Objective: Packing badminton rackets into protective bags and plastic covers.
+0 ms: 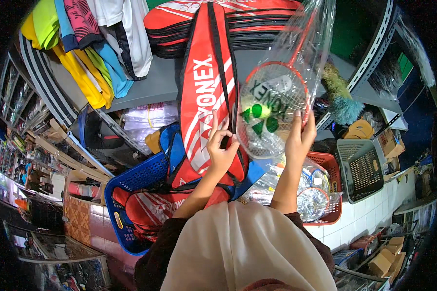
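Racket bag [204, 111], red, with large white lettering, white stripes and black trim, slants up in front of the grey shelf [158, 89]. At its right side your left hand [221, 153] has its index finger raised, the other fingers curled to the thumb; whether they pinch the trim, I cannot tell. Beside it, your racket [277, 92], strings stencilled in dark green letters, sits in glossy clear plastic [320, 34], your right hand's [298, 140] fingers closed on its rim.

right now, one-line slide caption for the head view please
Right-hand fingers hold a plastic-wrapped racket, left-hand fingers at a red-and-white bag.
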Demonstrator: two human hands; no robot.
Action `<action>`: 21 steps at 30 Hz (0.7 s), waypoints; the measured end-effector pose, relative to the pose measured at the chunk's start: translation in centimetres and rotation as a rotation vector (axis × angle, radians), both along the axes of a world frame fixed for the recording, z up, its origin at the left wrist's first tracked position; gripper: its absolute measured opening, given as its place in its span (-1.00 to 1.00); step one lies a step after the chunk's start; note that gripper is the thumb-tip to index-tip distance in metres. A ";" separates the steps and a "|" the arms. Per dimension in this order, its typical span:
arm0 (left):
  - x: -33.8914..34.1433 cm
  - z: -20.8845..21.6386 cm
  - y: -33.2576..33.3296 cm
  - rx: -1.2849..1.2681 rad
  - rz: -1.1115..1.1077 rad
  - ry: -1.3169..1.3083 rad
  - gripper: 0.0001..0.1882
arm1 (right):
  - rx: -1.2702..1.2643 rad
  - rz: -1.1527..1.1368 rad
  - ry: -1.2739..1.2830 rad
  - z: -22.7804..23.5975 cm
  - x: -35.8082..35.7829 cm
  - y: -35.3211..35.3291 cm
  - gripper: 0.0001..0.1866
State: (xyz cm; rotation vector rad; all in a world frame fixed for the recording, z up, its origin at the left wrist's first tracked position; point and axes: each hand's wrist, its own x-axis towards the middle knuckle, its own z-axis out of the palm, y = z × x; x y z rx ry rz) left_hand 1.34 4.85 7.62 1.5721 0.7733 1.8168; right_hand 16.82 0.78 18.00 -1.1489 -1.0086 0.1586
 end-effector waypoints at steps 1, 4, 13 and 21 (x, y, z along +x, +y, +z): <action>-0.3 0.4 -0.4 0.046 0.002 0.004 -0.88 | -0.028 0.041 0.019 -0.2 -0.3 0.1 -0.81; -0.2 1.0 -0.8 0.112 -0.017 -0.027 -0.87 | -0.055 0.066 0.109 -1.3 -2.6 0.5 -0.83; -0.7 2.1 -0.3 0.154 0.085 -0.174 -0.88 | -0.222 0.410 -0.232 -8.2 -5.8 -0.6 -0.72; -2.5 1.5 0.7 0.160 0.105 -0.138 -0.96 | -0.563 0.853 -0.298 -7.8 -3.7 -3.0 -0.63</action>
